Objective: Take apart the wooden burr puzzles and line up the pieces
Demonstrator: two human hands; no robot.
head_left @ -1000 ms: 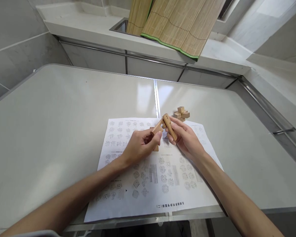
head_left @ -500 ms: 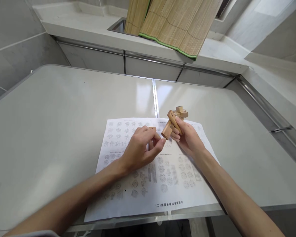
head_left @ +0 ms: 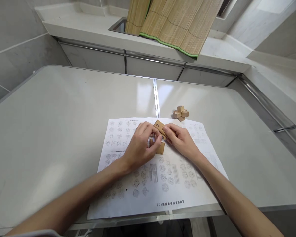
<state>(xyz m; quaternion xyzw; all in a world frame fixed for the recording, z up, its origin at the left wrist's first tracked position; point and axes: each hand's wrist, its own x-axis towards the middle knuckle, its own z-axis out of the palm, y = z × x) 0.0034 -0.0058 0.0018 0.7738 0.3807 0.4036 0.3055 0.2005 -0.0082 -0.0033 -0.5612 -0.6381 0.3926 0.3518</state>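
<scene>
Over the printed sheet, my two hands meet around several wooden puzzle pieces. My right hand pinches a wooden puzzle piece marked "2", angled down toward my left fingers. Curled fingers of my left hand hold another wooden puzzle piece, whose end shows below the thumb. My left fingers partly cover the pieces, and I cannot tell whether they interlock. Just beyond the sheet's far edge stands an assembled wooden burr puzzle.
The pale folding table has a metal seam running down its middle. Behind it is a white counter with a sink edge and a hanging bamboo mat. Diagrams cover the sheet.
My right hand has moved left and slightly down with its piece, bringing it against the left hand's fingers. The burr puzzle behind is now fully uncovered.
</scene>
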